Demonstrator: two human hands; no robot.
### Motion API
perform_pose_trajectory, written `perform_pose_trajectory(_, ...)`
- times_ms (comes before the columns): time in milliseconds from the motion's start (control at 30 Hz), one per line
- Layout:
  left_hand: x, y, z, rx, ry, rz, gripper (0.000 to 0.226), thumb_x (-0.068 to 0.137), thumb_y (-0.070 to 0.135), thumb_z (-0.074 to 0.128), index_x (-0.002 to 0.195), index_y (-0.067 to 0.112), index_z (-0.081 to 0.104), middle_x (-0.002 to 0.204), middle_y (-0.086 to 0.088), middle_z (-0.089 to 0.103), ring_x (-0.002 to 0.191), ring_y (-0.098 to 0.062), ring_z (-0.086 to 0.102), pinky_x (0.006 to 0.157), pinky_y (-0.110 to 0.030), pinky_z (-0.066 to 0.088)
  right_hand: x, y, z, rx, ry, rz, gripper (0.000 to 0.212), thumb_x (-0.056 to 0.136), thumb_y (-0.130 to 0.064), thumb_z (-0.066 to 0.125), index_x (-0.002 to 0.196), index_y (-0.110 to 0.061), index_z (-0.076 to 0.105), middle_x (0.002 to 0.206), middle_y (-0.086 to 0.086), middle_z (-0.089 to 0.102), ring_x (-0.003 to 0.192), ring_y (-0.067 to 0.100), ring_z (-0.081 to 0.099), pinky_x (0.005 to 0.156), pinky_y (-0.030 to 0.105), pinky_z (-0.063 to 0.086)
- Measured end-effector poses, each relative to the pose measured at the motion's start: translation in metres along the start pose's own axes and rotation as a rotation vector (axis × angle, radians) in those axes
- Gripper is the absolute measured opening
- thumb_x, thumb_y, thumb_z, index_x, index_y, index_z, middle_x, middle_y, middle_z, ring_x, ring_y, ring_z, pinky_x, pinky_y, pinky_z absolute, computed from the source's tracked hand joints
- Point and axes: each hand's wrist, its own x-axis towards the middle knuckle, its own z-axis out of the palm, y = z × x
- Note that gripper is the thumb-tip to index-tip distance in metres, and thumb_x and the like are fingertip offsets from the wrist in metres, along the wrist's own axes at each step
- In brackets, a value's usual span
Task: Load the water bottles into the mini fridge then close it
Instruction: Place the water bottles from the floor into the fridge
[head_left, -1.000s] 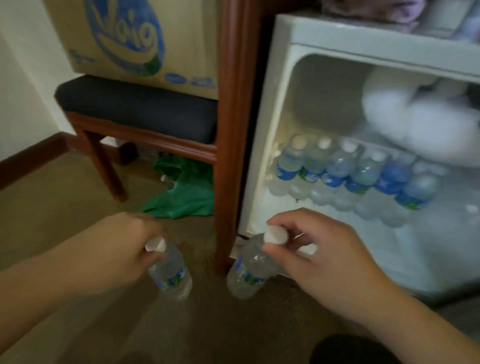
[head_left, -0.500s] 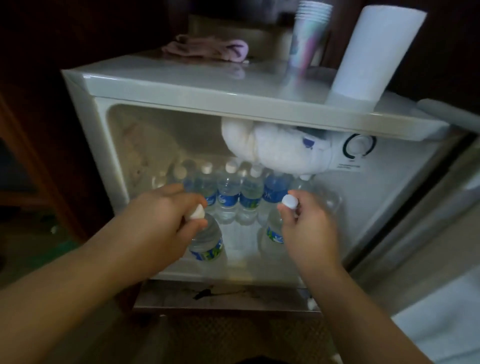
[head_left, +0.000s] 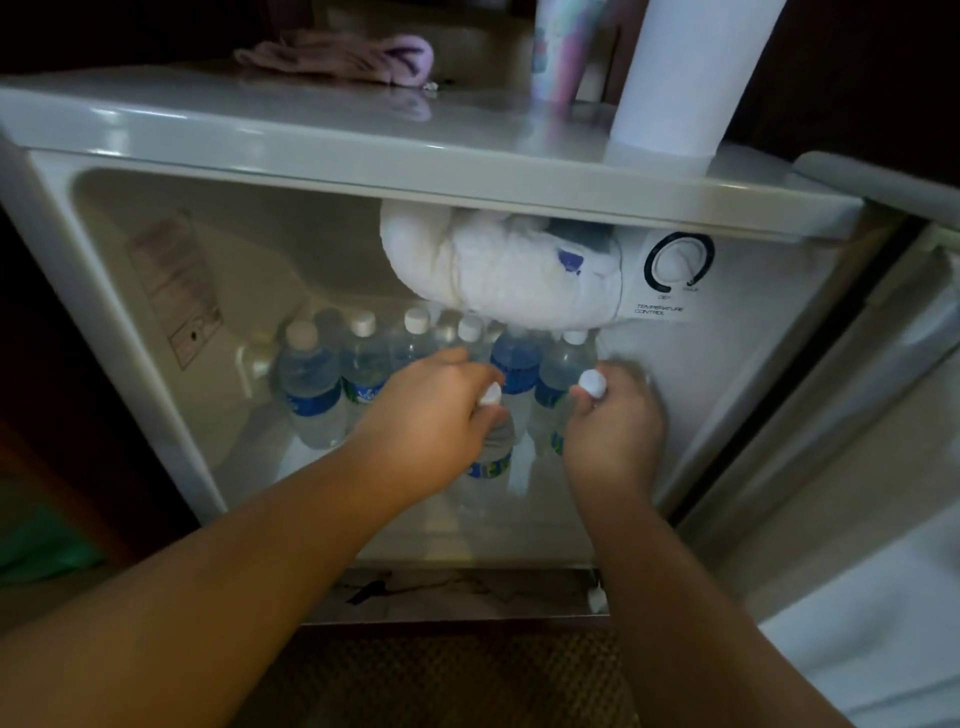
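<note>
The white mini fridge (head_left: 130, 332) stands open in front of me. Several water bottles (head_left: 309, 384) with white caps and blue labels stand in a row at its back. My left hand (head_left: 431, 426) grips a water bottle (head_left: 491, 457) by its neck, upright inside the fridge, in front of the row. My right hand (head_left: 615, 431) holds a second water bottle (head_left: 558, 421) by its white cap, just to the right of the first and close to the right inner wall. Most of that second bottle is hidden by my hand.
A frost-covered freezer box (head_left: 498, 275) hangs low over the back row. A temperature dial (head_left: 678, 262) sits on the right wall. The open door (head_left: 883, 415) stands at the right. A paper roll (head_left: 685, 78), cups (head_left: 558, 57) and a pink cloth (head_left: 343, 54) lie on top.
Both hands have carried their bottles from beside the fridge, above the floor, into it and further toward the back row. My view has swung right and closer to the fridge.
</note>
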Motion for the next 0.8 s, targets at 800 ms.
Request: perform_pose_trajectory(800, 0.071, 0.025, 0.052, 0.058, -0.073, -0.067, 0.046, 0.092, 0.032, 0.072, 0.135, 0.018, 0.059, 0.125, -0.012, 0.066, 0.111, -0.029, 0.061, 0.091, -0.039, 0.052, -0.024, 0.003, 0.011, 0.213, 0.111, -0.082, 0.057, 0.089, 0.004, 0.062, 0.144, -0.004, 0.050, 0.138, 0.016, 0.055, 0.134, 0.033, 0.043, 0.108, 0.032, 0.034)
